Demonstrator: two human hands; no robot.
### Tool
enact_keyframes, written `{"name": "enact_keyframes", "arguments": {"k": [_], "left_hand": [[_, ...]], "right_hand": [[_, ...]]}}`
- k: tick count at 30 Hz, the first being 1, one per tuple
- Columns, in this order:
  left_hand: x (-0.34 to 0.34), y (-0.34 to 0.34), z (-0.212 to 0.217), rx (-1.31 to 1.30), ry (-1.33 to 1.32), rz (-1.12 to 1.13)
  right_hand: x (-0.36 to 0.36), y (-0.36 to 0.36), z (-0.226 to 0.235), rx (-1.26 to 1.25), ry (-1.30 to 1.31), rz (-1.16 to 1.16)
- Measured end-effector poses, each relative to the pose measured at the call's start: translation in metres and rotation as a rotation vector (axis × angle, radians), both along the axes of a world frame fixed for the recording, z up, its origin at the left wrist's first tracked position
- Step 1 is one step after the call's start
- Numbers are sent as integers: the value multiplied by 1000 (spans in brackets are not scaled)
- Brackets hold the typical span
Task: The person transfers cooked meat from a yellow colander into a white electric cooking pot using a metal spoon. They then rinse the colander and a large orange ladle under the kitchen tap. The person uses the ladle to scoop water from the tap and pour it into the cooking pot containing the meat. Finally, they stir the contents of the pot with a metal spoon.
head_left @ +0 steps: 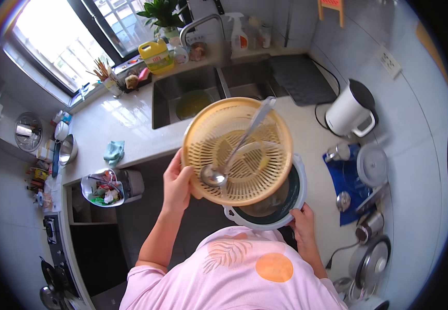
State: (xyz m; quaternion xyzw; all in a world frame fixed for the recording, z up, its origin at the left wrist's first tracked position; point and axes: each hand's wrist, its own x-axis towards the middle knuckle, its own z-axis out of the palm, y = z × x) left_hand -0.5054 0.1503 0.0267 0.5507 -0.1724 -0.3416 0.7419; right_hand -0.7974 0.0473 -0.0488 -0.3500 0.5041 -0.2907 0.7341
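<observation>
My left hand point(176, 182) is closed on the left edge of a yellowish plastic colander point(195, 135). The slotted colander is raised in front of me. A metal spoon point(213, 177) with a long, pale handle lies across it, the handle's end sticking out over the far rim. Under the colander's right side is a round basin point(301, 182) with a whitish rim and a dark green inner wall, partly covered from view. Its near right rim is gripped by my right hand point(301, 222). Some murky content shows at the bottom of the basin.
Ahead is a double sink point(187, 80) with yellowish liquid in its left bowl and a dark mat point(304, 80) beside it. A white kettle point(350, 108) and pot lids point(373, 164) stand right. A waste bin point(125, 186) hangs left, near a cloth point(114, 152).
</observation>
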Motion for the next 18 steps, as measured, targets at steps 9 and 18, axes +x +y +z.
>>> {"name": "enact_keyframes", "arguments": {"k": [9,18], "left_hand": [[134,-20,-22,-20,-16,363],[268,-38,-78,80,-88,397]], "right_hand": [[92,-138,-16,-33,49,84],[154,-218,-59,-31,183,-142]]}}
